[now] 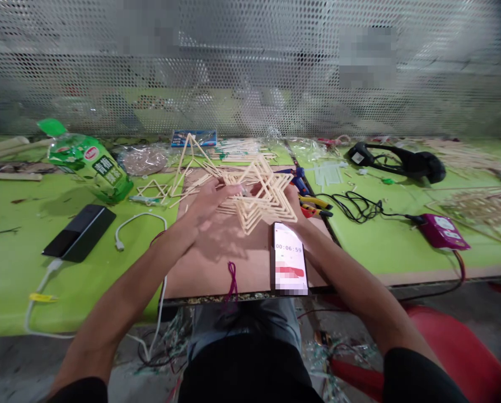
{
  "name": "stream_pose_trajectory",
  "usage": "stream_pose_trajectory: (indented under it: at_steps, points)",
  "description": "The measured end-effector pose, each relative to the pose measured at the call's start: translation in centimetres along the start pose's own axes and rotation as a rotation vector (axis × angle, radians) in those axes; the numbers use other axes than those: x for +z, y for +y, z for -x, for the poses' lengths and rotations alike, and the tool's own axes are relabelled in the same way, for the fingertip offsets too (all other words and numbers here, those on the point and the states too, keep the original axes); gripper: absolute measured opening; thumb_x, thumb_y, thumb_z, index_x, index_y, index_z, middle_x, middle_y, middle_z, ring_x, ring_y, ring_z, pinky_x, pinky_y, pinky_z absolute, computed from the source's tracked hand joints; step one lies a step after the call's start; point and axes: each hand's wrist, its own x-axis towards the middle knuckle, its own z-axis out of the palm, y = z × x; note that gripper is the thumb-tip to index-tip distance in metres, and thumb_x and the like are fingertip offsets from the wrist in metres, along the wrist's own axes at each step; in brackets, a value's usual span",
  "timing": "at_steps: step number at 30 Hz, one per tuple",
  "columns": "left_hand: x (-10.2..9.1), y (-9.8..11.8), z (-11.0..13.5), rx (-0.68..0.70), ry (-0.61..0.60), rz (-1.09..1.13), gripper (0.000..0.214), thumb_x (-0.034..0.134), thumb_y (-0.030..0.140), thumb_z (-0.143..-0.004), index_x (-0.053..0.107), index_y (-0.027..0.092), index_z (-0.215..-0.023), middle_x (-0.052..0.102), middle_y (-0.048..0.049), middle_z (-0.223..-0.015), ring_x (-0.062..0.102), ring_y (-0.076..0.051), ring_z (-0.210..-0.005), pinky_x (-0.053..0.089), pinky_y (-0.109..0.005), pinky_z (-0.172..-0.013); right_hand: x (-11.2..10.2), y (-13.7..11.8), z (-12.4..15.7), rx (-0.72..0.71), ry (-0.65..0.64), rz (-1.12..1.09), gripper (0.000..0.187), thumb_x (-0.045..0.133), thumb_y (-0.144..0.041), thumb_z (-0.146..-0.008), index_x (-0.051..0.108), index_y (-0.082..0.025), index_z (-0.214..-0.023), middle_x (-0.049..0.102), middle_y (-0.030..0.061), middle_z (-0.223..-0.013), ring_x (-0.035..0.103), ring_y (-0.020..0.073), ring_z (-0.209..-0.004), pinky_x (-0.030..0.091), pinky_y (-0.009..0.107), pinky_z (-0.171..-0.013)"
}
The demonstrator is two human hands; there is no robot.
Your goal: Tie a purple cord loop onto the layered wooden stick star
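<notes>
A layered star frame made of thin wooden sticks (267,196) is held up over the brown board (191,268). My left hand (210,201) grips its left side, thumb pressed on the sticks. At the star's right edge is my right hand (293,198), mostly hidden behind the sticks, its fingers out of sight. Loose sticks and a tall stick triangle (190,154) lie or stand just beyond my left hand. Close behind my right hand are pliers with yellow-and-black handles (317,202) and a blue tool (299,180), probably a glue gun. A smaller stick star (151,191) lies to the left.
A phone with a running timer (290,257) lies at the board's front edge, near a purple cord (232,277). Leftward are a green bottle (93,165) and a dark phone (80,232) on a white cable. Rightward sit a purple power strip (445,230) and a black headband-like device (397,162).
</notes>
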Motion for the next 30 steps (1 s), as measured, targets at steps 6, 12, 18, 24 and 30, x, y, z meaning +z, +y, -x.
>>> stream_pose_trajectory:
  at_steps: [6,12,18,24,30]
  points:
    - [-0.8,0.1,-0.5,-0.106,0.081,0.096,0.032,0.080,0.035,-0.069,0.069,0.014,-0.090,0.074,-0.0030,-0.079,0.070,-0.017,-0.069,0.056,-0.027,-0.068,0.1,-0.2,-2.1,-0.042,0.129,-0.241,0.043,0.060,-0.064,-0.080,0.066,-0.027,-0.101,0.072,0.0018,-0.095,0.068,0.0218,-0.097,0.056,0.035,-0.084]
    - [-1.4,-0.8,-1.2,-0.156,0.119,0.123,0.032,0.081,0.036,-0.069,0.069,0.015,-0.090,0.074,-0.0024,-0.078,0.068,-0.015,-0.064,0.057,-0.027,-0.063,0.1,-1.1,-1.9,0.057,0.049,-0.345,0.047,0.070,-0.053,-0.077,0.064,-0.028,-0.116,0.071,0.0009,-0.095,0.068,0.0189,-0.082,0.059,0.032,-0.064]
    - [-0.7,-0.4,-0.8,-0.191,0.115,0.173,0.031,0.069,0.044,-0.080,0.070,0.017,-0.095,0.075,-0.0043,-0.085,0.071,-0.020,-0.074,0.060,-0.034,-0.070,0.0,-0.2,-2.3,0.194,0.009,-0.422,0.046,0.072,-0.032,-0.075,0.063,-0.021,-0.119,0.069,0.0007,-0.086,0.065,0.0160,-0.066,0.056,0.028,-0.047]
    - [-0.4,-0.5,-0.7,-0.203,0.108,0.145,0.032,0.069,0.043,-0.080,0.070,0.017,-0.097,0.074,-0.0051,-0.090,0.071,-0.020,-0.080,0.060,-0.032,-0.075,-0.6,-0.2,-2.7,0.210,0.010,-0.478,0.037,0.065,-0.023,-0.079,0.063,-0.016,-0.115,0.069,0.0021,-0.082,0.061,0.0127,-0.059,0.051,0.025,-0.045]
    - [-1.6,-0.5,-1.2,-0.150,0.127,0.039,0.044,0.078,0.051,-0.072,0.071,0.020,-0.103,0.075,-0.0047,-0.098,0.070,-0.020,-0.088,0.057,-0.029,-0.074,-1.1,-0.9,-2.6,0.175,-0.075,-0.496,0.037,0.065,-0.022,-0.079,0.066,-0.017,-0.116,0.067,0.0012,-0.080,0.057,0.0106,-0.057,0.044,0.023,-0.045]
